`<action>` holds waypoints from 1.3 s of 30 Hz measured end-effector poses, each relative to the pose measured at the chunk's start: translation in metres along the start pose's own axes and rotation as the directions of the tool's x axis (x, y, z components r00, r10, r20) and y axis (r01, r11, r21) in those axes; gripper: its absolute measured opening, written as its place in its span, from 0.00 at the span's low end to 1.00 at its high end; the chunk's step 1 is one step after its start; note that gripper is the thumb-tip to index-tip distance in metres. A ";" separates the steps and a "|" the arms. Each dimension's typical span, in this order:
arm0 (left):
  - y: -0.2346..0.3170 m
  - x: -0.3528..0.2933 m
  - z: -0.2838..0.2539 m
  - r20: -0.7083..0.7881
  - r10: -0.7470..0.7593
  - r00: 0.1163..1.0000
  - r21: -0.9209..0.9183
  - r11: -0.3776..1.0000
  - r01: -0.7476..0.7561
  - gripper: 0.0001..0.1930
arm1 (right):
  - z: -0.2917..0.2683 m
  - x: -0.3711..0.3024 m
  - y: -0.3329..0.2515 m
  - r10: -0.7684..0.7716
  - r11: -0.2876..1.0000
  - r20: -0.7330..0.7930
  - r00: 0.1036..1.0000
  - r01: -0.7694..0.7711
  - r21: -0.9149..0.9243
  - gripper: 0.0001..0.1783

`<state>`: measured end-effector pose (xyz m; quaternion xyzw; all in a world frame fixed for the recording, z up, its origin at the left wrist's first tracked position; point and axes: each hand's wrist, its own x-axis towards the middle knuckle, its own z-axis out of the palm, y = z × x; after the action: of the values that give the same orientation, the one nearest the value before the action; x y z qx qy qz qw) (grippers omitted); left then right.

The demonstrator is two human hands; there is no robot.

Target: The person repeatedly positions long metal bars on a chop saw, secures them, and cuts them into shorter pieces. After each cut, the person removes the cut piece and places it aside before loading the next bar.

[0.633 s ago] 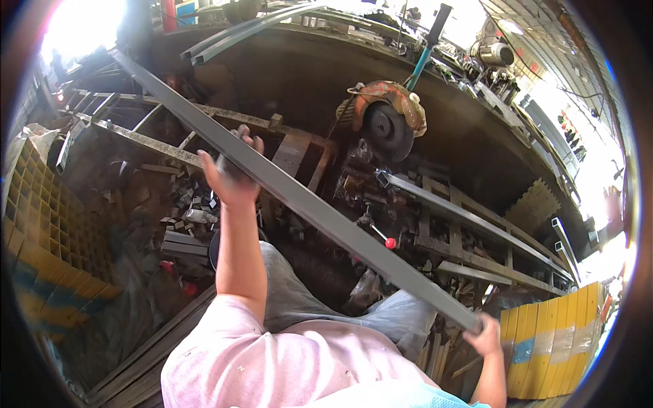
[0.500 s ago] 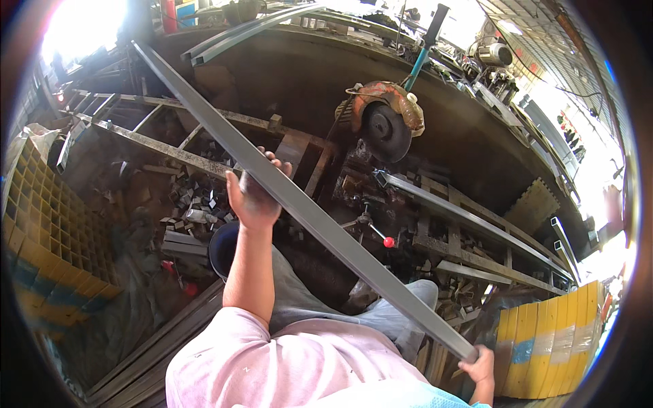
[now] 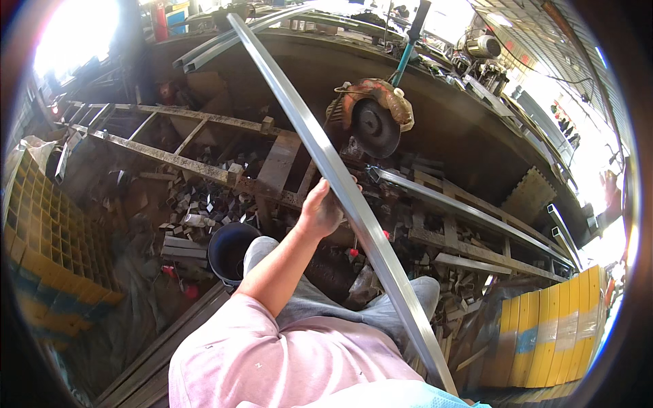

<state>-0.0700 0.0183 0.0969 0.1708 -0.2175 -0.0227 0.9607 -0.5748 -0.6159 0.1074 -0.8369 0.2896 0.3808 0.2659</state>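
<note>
A long grey square metal tube point(image 3: 354, 204) slants across the view, its far end high at upper left and its near end by my lap. My left hand point(image 3: 323, 209) grips it around the middle, thumb on the near side and fingertips showing beyond. At the lower edge only a sliver of my right hand point(image 3: 468, 402) shows beside the tube's near end; its fingers are hidden. Beyond the tube stands a cut-off saw with a dark disc point(image 3: 375, 130) and an orange guard point(image 3: 388, 95). A second metal tube point(image 3: 469, 215) lies to the right of the saw.
A ladder-like metal rack point(image 3: 160, 155) runs left of the saw. Short tube offcuts point(image 3: 197, 219) litter the floor near a dark bucket point(image 3: 230, 253). Yellow tube bundles stand at left point(image 3: 51, 238) and right point(image 3: 551, 333). More long profiles point(image 3: 224, 46) lie on the far bench.
The held tube has swung steeper, its far end moving right. My left hand has moved right and closed round it. My right hand has dropped almost out of view.
</note>
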 end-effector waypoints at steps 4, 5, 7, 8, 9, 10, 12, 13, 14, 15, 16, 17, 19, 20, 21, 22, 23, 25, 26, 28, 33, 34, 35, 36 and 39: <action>-0.030 0.019 -0.014 -0.033 -0.085 0.996 -0.018 0.996 0.084 0.32 | 0.016 -0.002 -0.020 0.049 0.999 0.020 0.999 -0.049 0.023 0.31; -0.035 0.023 -0.019 -0.043 -0.102 0.994 -0.016 0.995 0.102 0.31 | 0.018 -0.002 -0.029 0.051 0.998 0.022 0.998 -0.052 0.028 0.31; -0.042 0.035 -0.026 -0.091 -0.128 0.988 -0.013 0.992 0.127 0.30 | 0.021 -0.003 -0.044 0.055 0.998 0.024 0.998 -0.055 0.034 0.31; -0.044 0.040 -0.029 -0.115 -0.140 0.983 -0.013 0.990 0.139 0.30 | 0.023 -0.004 -0.051 0.059 0.998 0.025 0.998 -0.060 0.037 0.30; -0.044 0.043 -0.033 -0.118 -0.140 0.983 -0.015 0.990 0.140 0.29 | 0.024 -0.005 -0.059 0.059 0.997 0.028 0.998 -0.060 0.040 0.30; -0.046 0.048 -0.034 -0.118 -0.146 0.982 -0.024 0.989 0.144 0.29 | 0.026 -0.010 -0.066 0.066 0.997 0.026 0.997 -0.067 0.047 0.30; -0.041 0.059 -0.033 -0.129 -0.147 0.981 -0.053 0.988 0.142 0.28 | 0.027 -0.014 -0.086 0.056 0.997 0.032 0.998 -0.058 0.058 0.30; -0.039 0.065 -0.034 -0.189 -0.159 0.969 -0.032 0.987 0.156 0.28 | 0.026 -0.016 -0.098 0.055 0.997 0.033 0.998 -0.057 0.061 0.30; -0.036 0.073 -0.036 -0.250 -0.168 0.954 -0.010 0.985 0.171 0.28 | 0.027 -0.018 -0.110 0.051 0.997 0.033 0.998 -0.053 0.063 0.30; -0.032 0.081 -0.038 -0.311 -0.173 0.934 0.013 0.982 0.186 0.28 | 0.028 -0.020 -0.122 0.044 0.997 0.036 0.998 -0.047 0.068 0.30; -0.026 0.093 -0.047 -0.376 -0.188 0.908 0.077 0.970 0.232 0.28 | 0.027 -0.023 -0.137 0.033 0.997 0.034 0.999 -0.036 0.072 0.30; -0.021 0.102 -0.056 -0.443 -0.197 0.875 0.140 0.948 0.284 0.28 | 0.026 -0.024 -0.153 0.017 0.997 0.033 0.999 -0.019 0.074 0.31; -0.015 0.111 -0.037 -0.440 -0.089 0.894 0.347 0.901 0.261 0.29 | 0.022 -0.026 -0.190 -0.032 0.995 0.015 0.999 0.030 0.094 0.31; -0.013 0.112 -0.041 -0.397 -0.118 0.910 0.429 0.853 0.298 0.40 | 0.020 -0.026 -0.208 -0.066 0.993 0.011 0.998 0.064 0.097 0.31; -0.015 0.112 -0.040 -0.373 -0.089 0.924 0.493 0.824 0.279 0.47 | 0.019 -0.026 -0.228 -0.108 0.990 0.004 0.994 0.108 0.094 0.31; -0.020 0.107 -0.040 -0.350 -0.061 0.935 0.555 0.791 0.259 0.56 | 0.017 -0.020 -0.247 -0.168 0.983 0.000 0.986 0.168 0.080 0.31; -0.022 0.099 -0.040 -0.326 -0.032 0.945 0.614 0.753 0.237 0.65 | 0.014 -0.016 -0.268 -0.243 0.969 0.002 0.970 0.243 0.043 0.31; -0.020 0.077 -0.001 -0.258 -0.243 0.935 0.556 0.755 0.349 0.70 | 0.008 -0.005 -0.289 -0.424 0.902 0.010 0.906 0.423 -0.085 0.26; -0.015 0.069 -0.011 -0.251 -0.221 0.942 0.580 0.745 0.329 0.66 | 0.003 0.006 -0.310 -0.502 0.862 0.063 0.862 0.505 -0.034 0.26; -0.009 0.048 -0.024 -0.223 -0.224 0.949 0.623 0.716 0.315 0.57 | -0.002 0.018 -0.348 -0.543 0.833 0.164 0.824 0.503 0.232 0.24; 0.021 -0.039 -0.036 -0.209 -0.291 0.934 0.715 0.606 0.349 0.38 | -0.012 0.012 -0.455 -0.612 0.761 0.298 0.732 0.444 0.473 0.21; 0.026 -0.061 -0.047 -0.229 -0.244 0.942 0.766 0.552 0.329 0.33 | -0.012 0.012 -0.478 -0.631 0.755 0.297 0.717 0.479 0.448 0.22; 0.033 -0.083 -0.056 -0.244 -0.196 0.950 0.811 0.495 0.311 0.29 | -0.011 0.011 -0.501 -0.648 0.748 0.295 0.702 0.513 0.421 0.23; 0.042 -0.102 -0.053 -0.283 -0.184 0.941 0.878 0.346 0.332 0.26 | -0.008 0.010 -0.521 -0.668 0.731 0.272 0.693 0.541 0.415 0.25; 0.065 -0.149 -0.030 -0.308 -0.106 0.946 0.946 -0.140 0.292 0.20 | -0.003 0.009 -0.588 -0.710 0.701 0.260 0.654 0.625 0.344 0.30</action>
<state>-0.1944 0.1063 0.0322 0.8564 -0.0722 0.0101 0.5112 -0.1643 -0.2145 0.2336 -0.7600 -0.0558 0.3717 0.5302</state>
